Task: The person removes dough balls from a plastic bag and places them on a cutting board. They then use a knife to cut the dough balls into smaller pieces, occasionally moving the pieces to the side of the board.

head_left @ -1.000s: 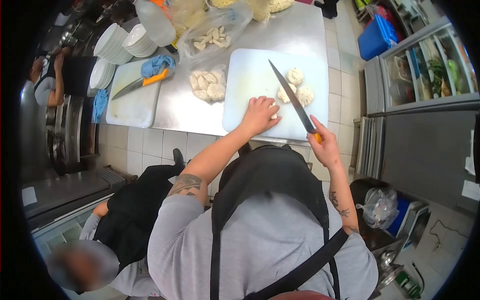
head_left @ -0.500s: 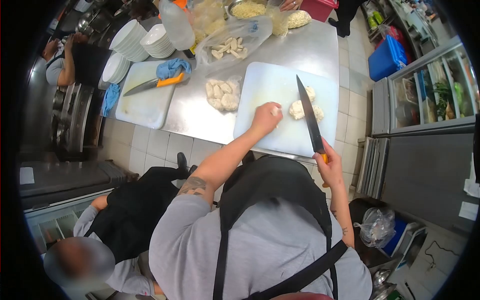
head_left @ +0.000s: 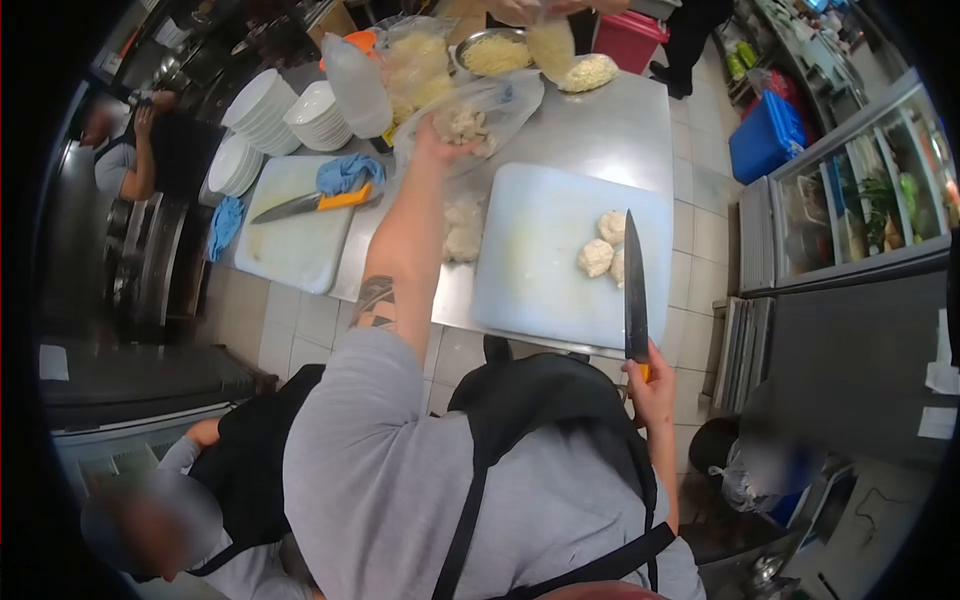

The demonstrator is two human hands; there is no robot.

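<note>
Head view, nearest stuff first: what's the right hand (head_left: 652, 388) up to?

> Closed on the orange handle of a chef's knife (head_left: 636, 300). Blade's long axis runs away from the body, tip outward, over the right part of the white cutting board (head_left: 530, 285). From this angle it overlaps one of the three doughy balls (head_left: 596, 258); can't tell if they touch.

And the left hand (head_left: 438, 150)? Looks way off the board.

> Yep, arm's stretched past the board's left side, beyond the smaller bag of pale lumps (head_left: 462, 232). It's at the open clear bag (head_left: 515, 103), and the pale chunks (head_left: 462, 124) are right by the fingers, slightly to the right and farther out. Too blurry to say if the fingers are open or gripping one, tbh.

So which hand is closer to those chunks?

> Left, easily. The knife hand is well apart, down by the board's near right corner. Chunks are on the steel surface (head_left: 635, 130) inside that bag, with a metal bowl of shredded food (head_left: 495, 54) just beyond.
</note>
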